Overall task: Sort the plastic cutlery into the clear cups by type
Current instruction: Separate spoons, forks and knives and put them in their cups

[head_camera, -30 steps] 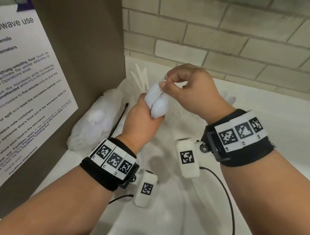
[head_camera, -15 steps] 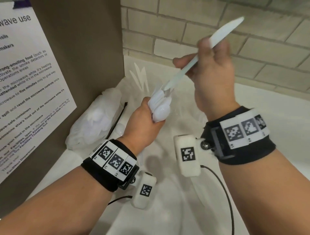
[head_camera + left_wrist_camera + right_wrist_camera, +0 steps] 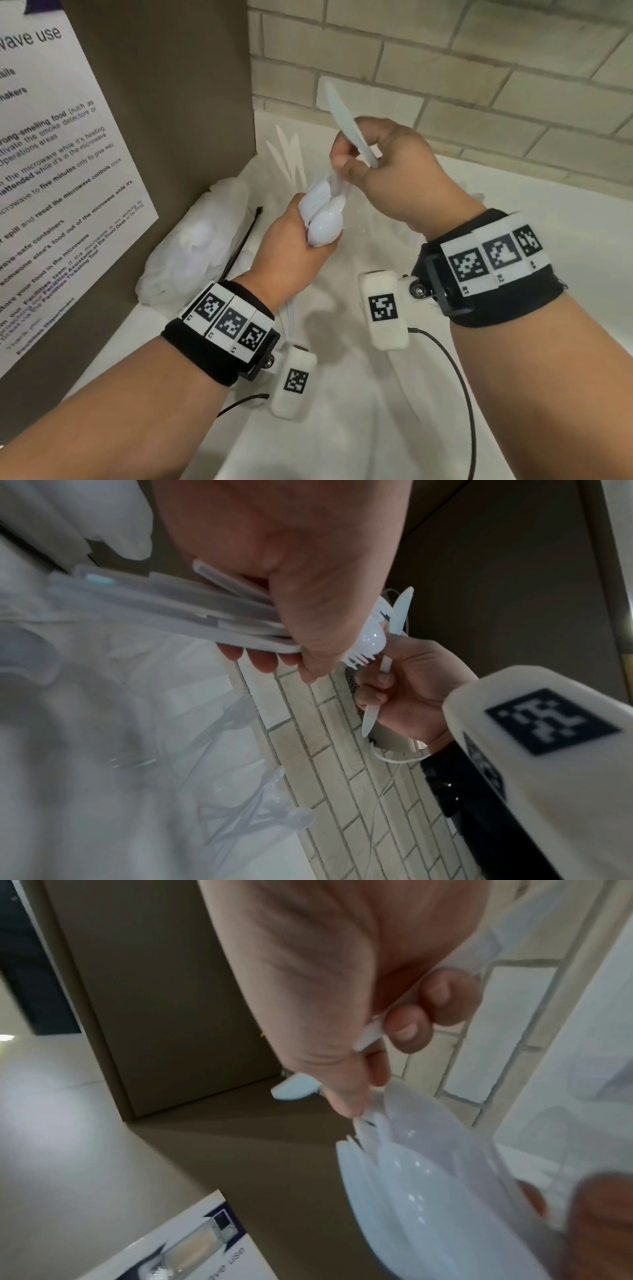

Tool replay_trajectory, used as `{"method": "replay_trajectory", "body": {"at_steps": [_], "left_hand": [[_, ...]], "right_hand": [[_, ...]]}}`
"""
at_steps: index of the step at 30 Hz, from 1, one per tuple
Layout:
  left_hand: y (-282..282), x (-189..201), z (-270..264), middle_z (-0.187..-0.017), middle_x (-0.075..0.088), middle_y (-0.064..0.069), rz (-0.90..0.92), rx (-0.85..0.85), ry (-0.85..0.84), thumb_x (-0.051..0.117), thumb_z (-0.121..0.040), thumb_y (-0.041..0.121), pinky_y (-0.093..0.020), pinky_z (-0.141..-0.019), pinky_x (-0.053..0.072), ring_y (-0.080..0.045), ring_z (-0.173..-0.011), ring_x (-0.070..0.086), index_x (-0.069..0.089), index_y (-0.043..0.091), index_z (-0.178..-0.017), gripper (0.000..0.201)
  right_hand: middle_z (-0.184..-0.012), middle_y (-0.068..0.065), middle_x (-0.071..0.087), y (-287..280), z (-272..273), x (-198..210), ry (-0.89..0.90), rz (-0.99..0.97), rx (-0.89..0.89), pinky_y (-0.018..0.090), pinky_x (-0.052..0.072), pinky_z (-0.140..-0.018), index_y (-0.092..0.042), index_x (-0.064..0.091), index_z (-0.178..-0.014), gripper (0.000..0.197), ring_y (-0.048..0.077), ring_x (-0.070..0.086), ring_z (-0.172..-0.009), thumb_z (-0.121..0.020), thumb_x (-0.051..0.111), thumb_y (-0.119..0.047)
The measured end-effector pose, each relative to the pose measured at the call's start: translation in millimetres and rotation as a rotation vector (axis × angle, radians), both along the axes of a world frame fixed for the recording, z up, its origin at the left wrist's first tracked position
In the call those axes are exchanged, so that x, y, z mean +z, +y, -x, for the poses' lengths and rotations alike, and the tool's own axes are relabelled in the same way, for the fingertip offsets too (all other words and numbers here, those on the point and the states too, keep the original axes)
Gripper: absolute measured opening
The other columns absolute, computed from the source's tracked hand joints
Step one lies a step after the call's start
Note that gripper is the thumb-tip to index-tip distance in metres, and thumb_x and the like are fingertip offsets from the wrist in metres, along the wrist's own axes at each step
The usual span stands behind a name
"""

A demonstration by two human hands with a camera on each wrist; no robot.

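My left hand [image 3: 294, 240] grips a bundle of white plastic cutlery [image 3: 323, 216], spoon bowls and fork tines up; its handles stick out below the fist [image 3: 171, 610]. My right hand [image 3: 387, 164] is just above the bundle and holds a white plastic knife [image 3: 346, 120] in its curled fingers, blade pointing up and to the left. Its thumb and forefinger tips touch the top of the bundle [image 3: 428, 1177]. Behind the hands several white knives [image 3: 289, 157] stand upright; the clear cup around them is hard to make out.
A clear plastic bag of more cutlery [image 3: 195, 246] lies at the left with a black zip tie [image 3: 243, 240] beside it. A brown panel with a poster [image 3: 68, 171] walls the left side, and a brick wall [image 3: 445, 68] stands behind the white counter [image 3: 342, 428].
My right hand pulled a knife out of the bundle, lifted it up and right, then swung the blade leftwards and came back down to the bundle. The left hand kept its grip.
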State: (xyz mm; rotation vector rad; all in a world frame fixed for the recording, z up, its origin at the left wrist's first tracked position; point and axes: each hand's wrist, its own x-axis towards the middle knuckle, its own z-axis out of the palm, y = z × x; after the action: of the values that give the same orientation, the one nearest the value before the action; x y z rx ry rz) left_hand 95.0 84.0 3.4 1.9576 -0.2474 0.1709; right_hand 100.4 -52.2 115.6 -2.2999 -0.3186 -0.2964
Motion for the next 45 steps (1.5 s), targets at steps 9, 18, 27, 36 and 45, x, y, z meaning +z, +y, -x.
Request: {"method": "replay_trajectory", "body": {"at_steps": [9,18,27,36,45], "left_hand": [[2.3,0.0,-0.1,-0.087,0.060,0.012,0.007,-0.023,-0.003,0.069,-0.083,0.030,-0.016,-0.065,0.046,-0.003,-0.080,0.059,0.050,0.022,-0.119,0.041],[12.4,6.0,0.8,-0.085,0.059,0.014,0.004,-0.011,-0.004,0.070,-0.083,0.029,-0.005,-0.059,0.039,0.004,-0.075,0.057,0.050,0.020,-0.118,0.041],[14.8,0.1,1.6,-0.073,0.058,0.013,0.059,-0.046,0.073,0.070,-0.085,0.026,-0.005,-0.056,0.042,0.006,-0.059,0.056,0.056,0.017,-0.111,0.031],[27.7,7.8,-5.0,-0.071,0.053,-0.002,0.577,-0.447,0.364,0.070,-0.079,0.032,-0.037,-0.079,0.049,-0.020,-0.072,0.056,0.064,0.021,-0.081,0.013],[35.4,5.2,-22.9,-0.059,0.044,-0.001,0.969,-0.382,0.600,0.072,-0.078,0.039,-0.032,-0.055,0.045,-0.017,-0.050,0.046,0.058,0.015,-0.082,0.028]], "right_hand": [[-0.108,0.000,0.053,0.4,-1.1,-0.6,0.024,0.214,0.075,-0.002,0.032,-0.072,-0.034,0.069,-0.086,0.014,0.006,0.050,-0.094,-0.083,0.071,-0.021],[-0.085,-0.014,0.054,9.7,-3.6,1.2,0.000,0.033,0.037,0.002,0.038,-0.061,-0.024,0.057,-0.093,0.009,-0.004,0.052,-0.072,-0.093,0.057,-0.015],[-0.092,0.010,0.071,3.4,-9.1,15.1,0.022,-0.562,-0.031,0.016,0.039,-0.050,-0.018,0.046,-0.094,0.010,0.010,0.056,-0.060,-0.102,0.040,-0.018],[-0.076,0.005,0.045,-16.9,-58.6,29.2,-0.048,-0.729,0.006,0.034,0.052,-0.060,-0.024,0.045,-0.119,0.021,0.019,0.048,-0.058,-0.105,0.030,-0.021],[-0.077,0.004,0.054,7.7,-117.8,-5.0,0.012,-0.666,0.042,0.013,0.044,-0.064,-0.022,0.052,-0.092,0.024,0.016,0.054,-0.072,-0.104,0.034,-0.011]]}}
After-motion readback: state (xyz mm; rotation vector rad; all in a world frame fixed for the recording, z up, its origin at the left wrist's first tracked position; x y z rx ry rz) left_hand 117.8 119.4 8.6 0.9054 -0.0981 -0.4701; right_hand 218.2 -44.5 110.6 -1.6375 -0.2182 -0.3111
